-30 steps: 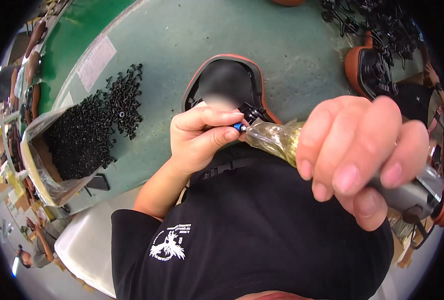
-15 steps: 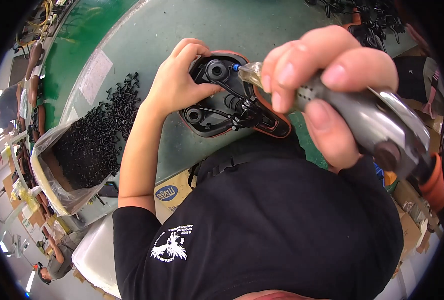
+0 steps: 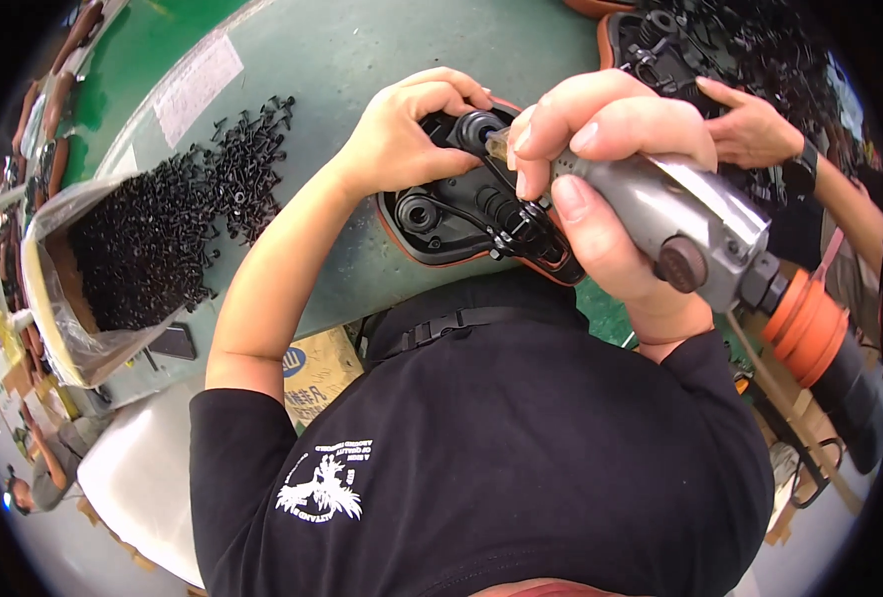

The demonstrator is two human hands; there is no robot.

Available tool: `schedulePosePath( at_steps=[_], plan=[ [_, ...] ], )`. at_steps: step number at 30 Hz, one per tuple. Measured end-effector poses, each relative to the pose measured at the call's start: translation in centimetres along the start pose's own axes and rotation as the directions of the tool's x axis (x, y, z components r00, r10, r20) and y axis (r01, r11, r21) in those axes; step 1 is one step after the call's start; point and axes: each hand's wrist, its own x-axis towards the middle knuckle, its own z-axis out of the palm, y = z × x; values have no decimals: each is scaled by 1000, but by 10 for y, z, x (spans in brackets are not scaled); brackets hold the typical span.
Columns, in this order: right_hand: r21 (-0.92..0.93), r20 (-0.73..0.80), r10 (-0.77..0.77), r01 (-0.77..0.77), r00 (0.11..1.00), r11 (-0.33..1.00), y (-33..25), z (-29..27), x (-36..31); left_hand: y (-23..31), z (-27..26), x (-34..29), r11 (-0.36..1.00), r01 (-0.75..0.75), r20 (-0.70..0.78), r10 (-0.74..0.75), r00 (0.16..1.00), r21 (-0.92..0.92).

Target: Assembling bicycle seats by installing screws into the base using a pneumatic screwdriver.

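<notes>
Beneath the left hand point(image 3: 402, 134), the upturned saddle point(image 3: 466, 204) was clamped at its broad end, apparently to be steadied against the metal power tool point(image 3: 675, 214) gripped by the right hand point(image 3: 631, 124), the saddle's long axis slanting rightward, its nose pointed below the right thumb.

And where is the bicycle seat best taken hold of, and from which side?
Probably by the wide end of the seat, at its rim, coming from the left. It lies underside up, so the rim gives a hand an edge to wrap, as the left hand does. On the right, the right hand and tool crowd the way.
</notes>
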Motion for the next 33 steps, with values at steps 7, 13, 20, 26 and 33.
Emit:
schedulePosePath(
  at_steps=[7, 13, 20, 26, 33],
  plan=[
    [-18, 53, 33, -32, 998, 999, 20, 6, 9, -16, 2, -2, 996, -62, -46, 59, 997, -59],
    [-64, 101, 28, -22, 994, 998, 38, 3, 22, -18, 4, 0, 997, -54, -29, 53, 998, -59],
    [97, -70, -21, 28, 997, 995, 1, 0, 11, -17, 1, -2, 998, -65, 28, 65, 997, -8],
    [308, -596, 339, -183, 728, 934, -28, -44, -68, 11, -44, -5, 976, -33, -60, 47, 997, 214],
    [290, -604, 544, -475, 583, 831, 12, -70, -102, -57, -245, -70, 949, 285, -932, -216, 290, -131]
  ],
)
